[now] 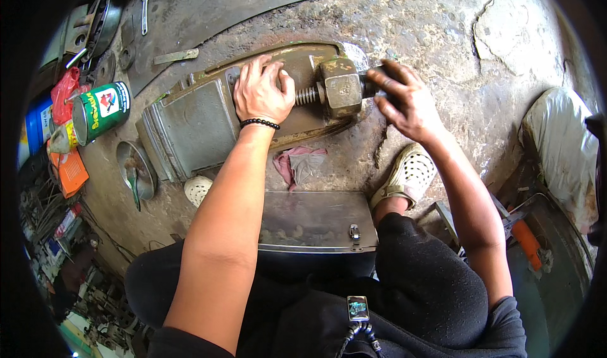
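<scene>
A heavy, worn, grey-brown machine vise (190, 130) lies on the ground in front of me. A threaded screw (306, 96) runs through the blocky nut-like housing (341, 87) at its right end. My left hand (262, 92) lies across the vise's middle jaw, beside the screw, fingers apart and slightly bent. At the far right end, my right hand (404, 99) has its fingers and thumb closed round the screw's dark round end (368, 85). The fingers partly hide that end.
A pink-grey rag (297, 166) lies below the vise. Left are a metal bowl (142, 175) with a green-handled brush, a green can (101, 111), a flat metal bar (176, 56) and an adjustable wrench (145, 10). A metal box (310, 219) stands between my legs.
</scene>
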Motion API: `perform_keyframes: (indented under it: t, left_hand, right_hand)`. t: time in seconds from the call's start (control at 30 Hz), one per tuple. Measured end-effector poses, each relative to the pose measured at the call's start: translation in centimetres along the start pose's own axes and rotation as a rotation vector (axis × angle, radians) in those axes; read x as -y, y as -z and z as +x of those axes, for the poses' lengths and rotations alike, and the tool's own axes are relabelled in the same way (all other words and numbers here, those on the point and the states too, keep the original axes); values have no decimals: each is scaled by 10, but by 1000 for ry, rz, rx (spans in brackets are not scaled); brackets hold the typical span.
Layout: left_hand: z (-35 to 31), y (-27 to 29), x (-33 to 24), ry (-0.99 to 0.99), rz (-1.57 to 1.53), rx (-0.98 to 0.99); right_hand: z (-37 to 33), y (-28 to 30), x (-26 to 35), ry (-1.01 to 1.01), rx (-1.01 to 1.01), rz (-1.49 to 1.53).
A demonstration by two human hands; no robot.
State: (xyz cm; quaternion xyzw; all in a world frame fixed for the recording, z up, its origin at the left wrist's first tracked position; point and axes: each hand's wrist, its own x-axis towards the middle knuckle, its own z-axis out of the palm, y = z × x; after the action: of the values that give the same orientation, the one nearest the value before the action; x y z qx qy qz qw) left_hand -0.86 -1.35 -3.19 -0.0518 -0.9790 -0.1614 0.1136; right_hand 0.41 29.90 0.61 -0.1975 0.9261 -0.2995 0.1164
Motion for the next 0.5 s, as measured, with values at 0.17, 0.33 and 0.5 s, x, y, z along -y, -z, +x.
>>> perform_keyframes:
  t: [0.17, 0.33, 0.5]
  left_hand:
    - [-1, -1, 1, 16, 12, 29]
    - [-2, -2, 2, 17, -6, 14]
    - [-1, -1, 1, 36, -25, 21]
  right_hand:
    - [-9, 21, 13, -291, -47, -27]
    - [1, 6, 33, -198, -87, -225]
    - [8, -6, 39, -170, -29, -296]
